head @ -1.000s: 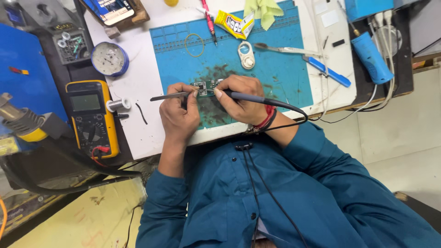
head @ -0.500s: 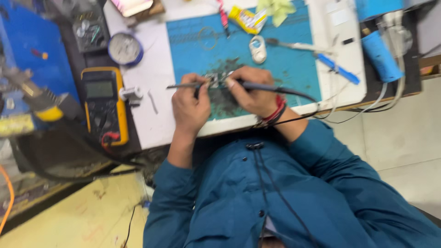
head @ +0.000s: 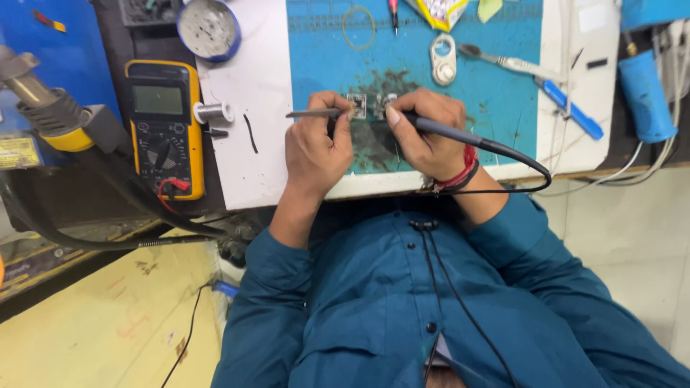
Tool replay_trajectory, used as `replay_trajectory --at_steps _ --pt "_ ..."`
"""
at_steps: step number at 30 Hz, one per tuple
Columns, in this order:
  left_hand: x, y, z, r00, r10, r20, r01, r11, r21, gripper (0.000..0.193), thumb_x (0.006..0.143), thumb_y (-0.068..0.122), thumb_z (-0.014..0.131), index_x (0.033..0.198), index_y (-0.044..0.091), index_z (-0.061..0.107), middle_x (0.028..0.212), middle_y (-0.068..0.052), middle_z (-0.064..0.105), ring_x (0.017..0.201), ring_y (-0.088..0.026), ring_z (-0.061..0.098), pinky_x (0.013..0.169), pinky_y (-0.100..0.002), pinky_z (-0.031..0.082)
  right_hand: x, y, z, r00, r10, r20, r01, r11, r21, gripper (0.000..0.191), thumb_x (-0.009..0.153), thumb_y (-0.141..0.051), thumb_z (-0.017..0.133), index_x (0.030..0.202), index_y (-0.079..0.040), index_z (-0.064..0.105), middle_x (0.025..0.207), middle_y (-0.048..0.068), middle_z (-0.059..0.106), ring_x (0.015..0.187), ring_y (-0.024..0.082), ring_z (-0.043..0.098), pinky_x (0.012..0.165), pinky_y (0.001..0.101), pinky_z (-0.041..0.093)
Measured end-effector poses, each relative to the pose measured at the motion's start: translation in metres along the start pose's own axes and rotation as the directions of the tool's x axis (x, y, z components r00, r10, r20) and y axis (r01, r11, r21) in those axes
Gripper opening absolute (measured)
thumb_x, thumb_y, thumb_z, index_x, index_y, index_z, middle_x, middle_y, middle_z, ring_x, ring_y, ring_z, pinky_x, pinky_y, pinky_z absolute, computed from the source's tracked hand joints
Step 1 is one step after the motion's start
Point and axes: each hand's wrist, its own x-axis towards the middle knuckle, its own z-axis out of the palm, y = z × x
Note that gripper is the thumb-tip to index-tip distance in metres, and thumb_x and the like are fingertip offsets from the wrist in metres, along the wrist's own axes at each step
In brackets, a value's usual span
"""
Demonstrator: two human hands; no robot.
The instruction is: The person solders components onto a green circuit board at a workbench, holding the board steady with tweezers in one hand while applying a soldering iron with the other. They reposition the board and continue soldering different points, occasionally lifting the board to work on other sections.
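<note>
L hand [head: 316,154] pinched tweezers [head: 310,113], steadying small circuit board [head: 357,105] mid blue mat [head: 503,108], nr bench front edge; R hand [head: 425,133] gripped soldering iron [head: 460,135] pen-style, tip at board for control.

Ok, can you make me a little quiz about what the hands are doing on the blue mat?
1. True or false: the right hand holds a soldering iron with a black cord.
2. What does the left hand hold? A) tweezers B) a cup C) a hammer
3. What lies between the two tool tips?

Key: 1 true. 2 A, the tweezers. 3 a small circuit board on the blue mat.
</note>
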Motion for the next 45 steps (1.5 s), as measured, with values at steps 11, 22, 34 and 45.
replay_trajectory --at_steps 11,22,34,45 --pt "0.009 -0.007 0.004 1.0 0.016 0.016 -0.016 0.999 -0.04 0.012 0.098 0.001 0.069 0.104 0.006 0.061 0.095 -0.007 0.072 0.075 -0.019 0.075 0.066 -0.031 0.057 0.01 0.008 0.001 0.999 0.049 0.019 -0.049 0.999 0.021 0.007 0.099 -0.006 0.07 0.095 -0.001 0.068 0.078 0.01 0.065 0.066 0.023 0.063 0.062 0.0341 0.046" --pt "0.01 -0.009 0.0 1.0 -0.012 0.022 0.013 0.998 -0.064 0.014 0.098 0.001 0.069 0.106 0.007 0.06 0.099 -0.006 0.074 0.074 -0.018 0.074 0.066 -0.03 0.057 0.009 0.011 0.005 0.993 0.108 0.056 -0.11 0.993 0.03 0.006 0.1 -0.005 0.069 0.098 0.0 0.07 0.082 0.01 0.066 0.069 0.022 0.064 0.061 0.0305 0.046" --pt "0.011 -0.01 -0.001 0.999 -0.037 0.033 0.04 0.996 -0.08 0.013 0.099 0.001 0.069 0.105 0.007 0.059 0.099 -0.005 0.074 0.072 -0.017 0.073 0.064 -0.03 0.056 0.009 0.014 0.006 0.992 0.105 0.072 -0.109 0.993 0.052 0.006 0.1 -0.004 0.069 0.096 0.001 0.069 0.079 0.01 0.064 0.067 0.021 0.062 0.06 0.0302 0.046" --pt "0.009 -0.013 0.001 0.997 -0.075 0.0 0.073 0.976 -0.204 0.013 0.101 -0.001 0.066 0.109 0.004 0.057 0.102 -0.008 0.074 0.074 -0.017 0.073 0.065 -0.029 0.056 0.011 0.013 0.004 0.991 0.115 0.062 -0.119 0.99 0.074 0.007 0.101 -0.005 0.069 0.101 0.002 0.069 0.087 0.012 0.068 0.069 0.02 0.065 0.063 0.0296 0.048"
